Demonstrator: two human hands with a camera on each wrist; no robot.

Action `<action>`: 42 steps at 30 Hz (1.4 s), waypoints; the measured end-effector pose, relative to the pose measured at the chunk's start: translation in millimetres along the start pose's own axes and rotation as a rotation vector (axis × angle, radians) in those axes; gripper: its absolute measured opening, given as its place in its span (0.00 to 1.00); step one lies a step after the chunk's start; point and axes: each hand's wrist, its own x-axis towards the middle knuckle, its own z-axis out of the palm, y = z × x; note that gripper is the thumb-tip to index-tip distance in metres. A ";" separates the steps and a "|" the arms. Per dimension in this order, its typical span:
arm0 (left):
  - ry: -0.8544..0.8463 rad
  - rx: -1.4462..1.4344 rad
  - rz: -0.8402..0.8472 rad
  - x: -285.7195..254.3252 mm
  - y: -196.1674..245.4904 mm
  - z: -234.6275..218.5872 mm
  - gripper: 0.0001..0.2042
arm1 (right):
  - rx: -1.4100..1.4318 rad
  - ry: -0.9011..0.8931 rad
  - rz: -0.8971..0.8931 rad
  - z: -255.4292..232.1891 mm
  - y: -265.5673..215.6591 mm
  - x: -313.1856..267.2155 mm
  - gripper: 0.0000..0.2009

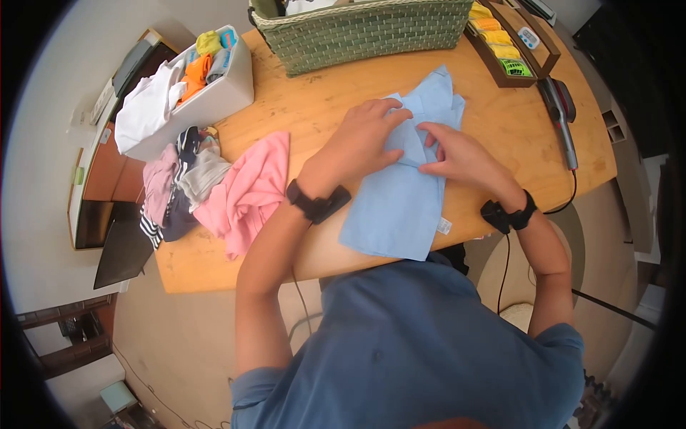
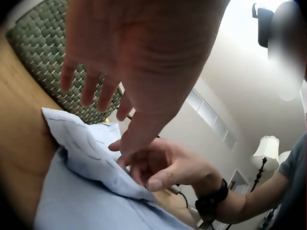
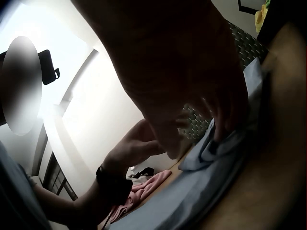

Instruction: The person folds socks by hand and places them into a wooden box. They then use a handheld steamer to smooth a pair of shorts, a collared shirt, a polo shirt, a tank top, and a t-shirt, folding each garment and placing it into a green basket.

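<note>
A light blue garment [image 1: 393,211] lies lengthwise on the wooden table, its upper part folded over on itself. A small white label [image 1: 444,226] shows at its lower right edge. My left hand [image 1: 363,136] is over the folded part, and its fingers look straight and spread in the left wrist view. From the right, my right hand [image 1: 464,154] reaches to the same fold, thumb apart from the loosely bent fingers. In the right wrist view its fingertips are right at the raised blue cloth [image 3: 201,155].
On the left lie a pink garment [image 1: 246,189] and other crumpled clothes [image 1: 204,175]. Behind them stands a white bin [image 1: 232,79] of clothes. A green woven basket [image 1: 371,39] is at the back. At right are a brown box [image 1: 514,80] with yellow items and a corded grey tool [image 1: 561,125].
</note>
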 end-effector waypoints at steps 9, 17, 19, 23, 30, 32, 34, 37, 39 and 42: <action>-0.196 -0.103 -0.045 1.0 -15.5 11.4 0.11 | 0.448 -0.025 0.087 5.0 21.6 4.1 0.18; 0.024 -0.017 -0.174 -35.2 -5.9 -85.8 0.08 | 0.606 0.636 -0.014 -46.9 62.9 -30.3 0.12; 0.002 -0.002 -0.318 -52.2 -2.9 -105.6 0.08 | 0.600 0.759 0.020 -57.8 84.7 -40.5 0.11; -0.035 0.156 -0.359 -76.4 -16.9 -114.8 0.08 | 0.489 0.755 0.156 -52.8 140.3 -50.7 0.09; -0.259 0.183 -0.483 -93.0 -37.3 -116.9 0.10 | 0.004 0.422 0.396 -62.6 143.0 -50.0 0.13; -0.327 0.126 -0.499 -87.1 -29.7 -119.9 0.11 | -0.216 0.544 0.242 -64.9 125.9 -42.9 0.17; -0.171 0.165 -0.423 -82.6 -26.0 -113.9 0.13 | -0.310 0.583 0.077 -68.9 106.6 -31.8 0.20; -0.165 0.228 -0.272 -80.7 -38.9 -102.6 0.15 | -0.285 0.443 -0.106 -80.2 103.1 -12.2 0.22; -0.255 0.223 -0.223 -80.5 -50.0 -99.7 0.17 | -0.296 0.241 -0.136 -83.5 112.4 0.3 0.21; -0.367 0.188 -0.280 -74.7 -53.9 -106.9 0.18 | -0.349 -0.016 -0.083 -97.6 115.8 9.9 0.15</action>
